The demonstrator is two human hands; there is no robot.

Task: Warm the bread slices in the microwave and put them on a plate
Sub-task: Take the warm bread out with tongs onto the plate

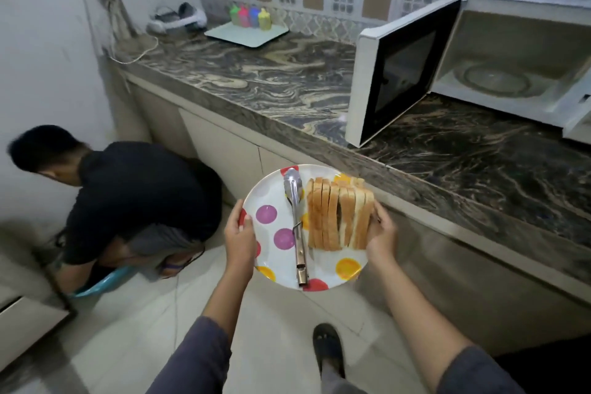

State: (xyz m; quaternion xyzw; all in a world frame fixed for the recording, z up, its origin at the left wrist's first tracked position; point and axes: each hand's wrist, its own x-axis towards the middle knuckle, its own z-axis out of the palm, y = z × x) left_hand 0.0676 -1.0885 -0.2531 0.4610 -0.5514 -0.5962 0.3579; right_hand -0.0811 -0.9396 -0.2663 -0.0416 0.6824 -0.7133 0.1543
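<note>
A white plate (271, 201) with coloured dots is held in front of me, out over the floor beside the counter. Several bread slices (339, 214) stand on edge in a row on its right half. Metal tongs (295, 224) lie along the plate's middle. My left hand (238, 233) grips the plate's left rim. My right hand (382, 233) holds the right rim, fingers against the last slice. The white microwave (511, 51) stands on the counter at the right with its door (396, 70) swung wide open and its glass turntable (495, 80) bare.
The marbled counter (256, 83) runs from back left to front right. At its far end stand a pale tray (246, 32) with coloured bottles (251, 16) and a cable. A person (128, 198) crouches on the floor at left over a blue tub (105, 278).
</note>
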